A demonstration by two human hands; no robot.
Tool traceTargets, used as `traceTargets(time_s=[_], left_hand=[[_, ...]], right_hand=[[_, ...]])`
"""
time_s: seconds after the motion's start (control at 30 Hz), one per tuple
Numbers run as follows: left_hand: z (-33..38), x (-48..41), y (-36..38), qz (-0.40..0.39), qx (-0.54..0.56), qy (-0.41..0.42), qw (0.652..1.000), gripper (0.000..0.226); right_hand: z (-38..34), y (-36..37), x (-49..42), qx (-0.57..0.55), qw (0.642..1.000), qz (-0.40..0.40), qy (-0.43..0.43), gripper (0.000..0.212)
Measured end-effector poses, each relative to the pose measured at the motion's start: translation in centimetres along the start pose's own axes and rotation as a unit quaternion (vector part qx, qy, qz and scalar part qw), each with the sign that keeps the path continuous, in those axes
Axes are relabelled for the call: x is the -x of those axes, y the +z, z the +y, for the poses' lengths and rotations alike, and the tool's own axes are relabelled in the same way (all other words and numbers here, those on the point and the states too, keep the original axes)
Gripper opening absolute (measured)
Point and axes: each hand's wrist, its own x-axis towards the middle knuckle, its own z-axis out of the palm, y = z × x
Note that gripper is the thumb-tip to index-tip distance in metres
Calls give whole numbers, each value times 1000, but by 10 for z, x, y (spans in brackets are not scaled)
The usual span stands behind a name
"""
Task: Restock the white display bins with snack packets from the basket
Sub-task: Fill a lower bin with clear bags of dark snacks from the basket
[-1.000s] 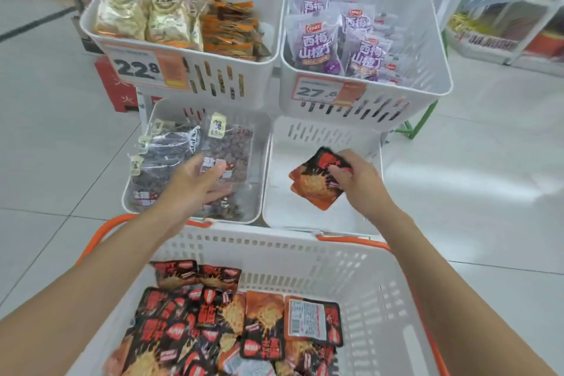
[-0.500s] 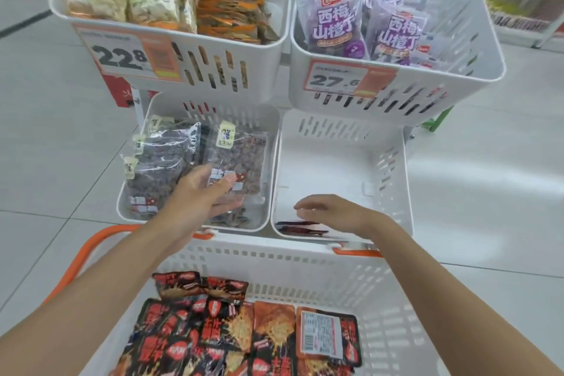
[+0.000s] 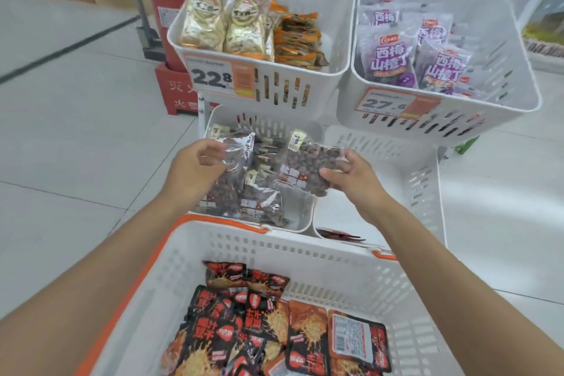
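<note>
Packet (image 3: 305,171) between right fingers (image 3: 346,162) and thumb

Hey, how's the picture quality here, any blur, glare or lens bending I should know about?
Head view: wide-angle bending bows the upper left bin and the floor lines. Soft glare sits on the floor tiles at right and on the clear packet the right hand holds. The left hand and its shiny packet look slightly motion-smeared. The 22.8 price tag reads sharp.
</note>
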Motion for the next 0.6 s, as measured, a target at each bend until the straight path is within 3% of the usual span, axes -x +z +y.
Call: traceTargets(time_s=[0.1,0.2,0.27,0.4,0.5,0.6], left_hand=[[-24,5,2,13,-44,11,999,24],[-39,11,8,-21,-118,34,992,24],[-49,14,11,-49,-150,45,986,25],[-61,11,13,-52,-213,59,974,30],[-62,5,16,-52,-247,27,967,40],[-66,0,18,-67,-216,7,974,48]], right_hand=[[11,30,-3,26,999,-34,30,34],[32,65,-7,195,977,-58,62,26],[42,75,-9,244,964,-52,92,29],[45,77,-16,123,983,-43,133,63],[50,82,-21,122,982,-30,141,52],[56,82,-20,100,984,-40,141,55]])
